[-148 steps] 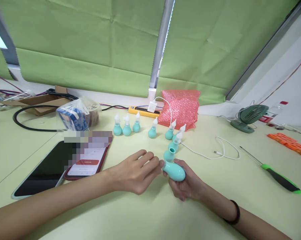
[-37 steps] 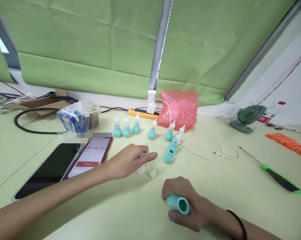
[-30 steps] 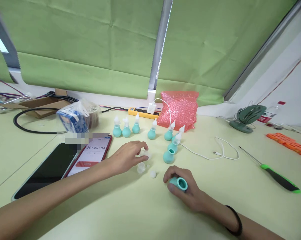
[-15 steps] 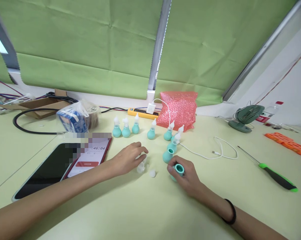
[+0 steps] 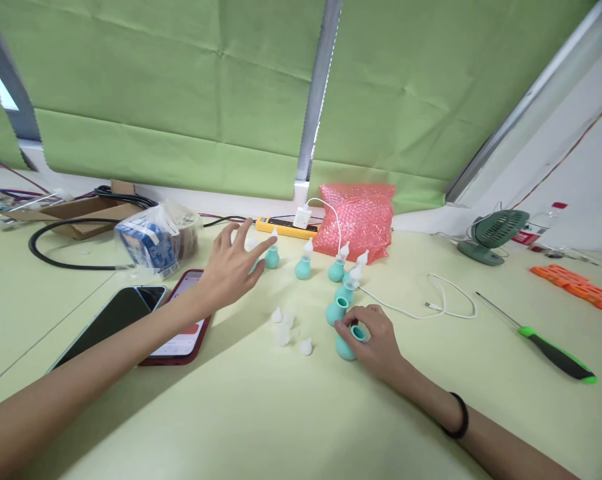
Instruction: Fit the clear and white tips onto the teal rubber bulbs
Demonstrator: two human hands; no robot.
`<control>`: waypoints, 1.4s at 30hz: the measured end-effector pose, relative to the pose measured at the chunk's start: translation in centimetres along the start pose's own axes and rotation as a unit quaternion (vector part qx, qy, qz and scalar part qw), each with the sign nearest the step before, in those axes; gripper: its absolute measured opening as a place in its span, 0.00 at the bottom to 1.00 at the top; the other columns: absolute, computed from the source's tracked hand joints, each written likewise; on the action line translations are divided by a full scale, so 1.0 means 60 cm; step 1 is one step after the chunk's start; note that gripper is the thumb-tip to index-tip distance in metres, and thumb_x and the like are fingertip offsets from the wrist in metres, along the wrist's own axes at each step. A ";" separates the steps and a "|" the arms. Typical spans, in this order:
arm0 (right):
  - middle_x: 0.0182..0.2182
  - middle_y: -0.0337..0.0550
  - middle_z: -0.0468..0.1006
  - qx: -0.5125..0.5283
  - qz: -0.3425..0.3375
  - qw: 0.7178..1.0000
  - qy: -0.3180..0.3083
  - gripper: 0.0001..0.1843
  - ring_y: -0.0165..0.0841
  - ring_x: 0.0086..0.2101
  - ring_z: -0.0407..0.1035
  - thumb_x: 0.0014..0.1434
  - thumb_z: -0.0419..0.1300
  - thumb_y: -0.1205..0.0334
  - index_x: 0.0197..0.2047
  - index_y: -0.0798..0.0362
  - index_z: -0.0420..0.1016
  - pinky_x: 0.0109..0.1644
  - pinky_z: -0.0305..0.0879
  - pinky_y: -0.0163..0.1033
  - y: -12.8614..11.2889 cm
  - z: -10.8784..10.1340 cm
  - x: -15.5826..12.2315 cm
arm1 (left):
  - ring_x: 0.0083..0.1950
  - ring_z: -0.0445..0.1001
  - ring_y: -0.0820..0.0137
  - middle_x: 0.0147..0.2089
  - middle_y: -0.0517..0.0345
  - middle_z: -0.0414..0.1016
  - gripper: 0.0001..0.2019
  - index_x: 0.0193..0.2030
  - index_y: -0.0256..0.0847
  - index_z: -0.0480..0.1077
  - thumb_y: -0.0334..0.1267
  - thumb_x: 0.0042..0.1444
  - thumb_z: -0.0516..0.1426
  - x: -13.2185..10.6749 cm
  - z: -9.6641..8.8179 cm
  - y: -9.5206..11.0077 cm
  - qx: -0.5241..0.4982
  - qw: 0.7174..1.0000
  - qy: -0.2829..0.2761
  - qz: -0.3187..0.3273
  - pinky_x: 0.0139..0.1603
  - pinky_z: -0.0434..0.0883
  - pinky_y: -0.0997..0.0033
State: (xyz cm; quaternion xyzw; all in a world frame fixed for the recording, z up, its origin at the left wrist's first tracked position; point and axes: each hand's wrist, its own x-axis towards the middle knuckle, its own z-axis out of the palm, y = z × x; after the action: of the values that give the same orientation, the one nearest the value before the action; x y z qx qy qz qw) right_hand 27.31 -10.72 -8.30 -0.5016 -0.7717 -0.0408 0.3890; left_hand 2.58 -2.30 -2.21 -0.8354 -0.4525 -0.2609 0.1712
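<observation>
My right hand (image 5: 378,340) is closed around a teal aspirator bulb (image 5: 347,348), tilted on the table with its open mouth toward my palm. Touching or close behind it is another bulb (image 5: 337,311), also without a tip. Fingers spread, my left hand (image 5: 233,270) hovers over the left end of a row of teal nasal aspirators with clear tips and partly hides some of them. One aspirator (image 5: 272,257) shows just beyond its fingertips. Between my hands lie several loose translucent white pieces, among them a small tip (image 5: 306,347) and a wider piece (image 5: 281,335).
Two phones, one black-screened (image 5: 108,323) and one red-cased (image 5: 181,347), lie under or beside my left forearm. A pink bubble-wrap bag (image 5: 355,223) and yellow power strip (image 5: 285,229) stand at the back. To the right are a white cable (image 5: 401,310), screwdriver (image 5: 551,350) and small fan (image 5: 495,233).
My left hand has moved away from the loose white pieces, up and left to the aspirator row, its fingers spreading. My right hand stays on the bulb, which has tipped slightly.
</observation>
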 end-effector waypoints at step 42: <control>0.22 0.37 0.70 0.012 -0.044 0.999 -0.005 0.03 0.31 0.24 0.65 0.50 0.55 0.63 0.29 0.52 0.63 0.36 0.55 0.43 -0.009 -0.001 -0.005 | 0.33 0.71 0.69 0.34 0.55 0.73 0.10 0.36 0.37 0.69 0.38 0.48 0.53 0.017 -0.011 -0.046 -0.228 0.969 0.005 -0.099 0.35 0.68 0.72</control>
State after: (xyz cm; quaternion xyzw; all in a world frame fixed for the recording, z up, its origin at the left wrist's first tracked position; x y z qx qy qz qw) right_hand 26.96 -11.23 -8.30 -0.4626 -0.7955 -0.0457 0.3887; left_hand 0.56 -0.48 -0.95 -0.8021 -0.4609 -0.3766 -0.0481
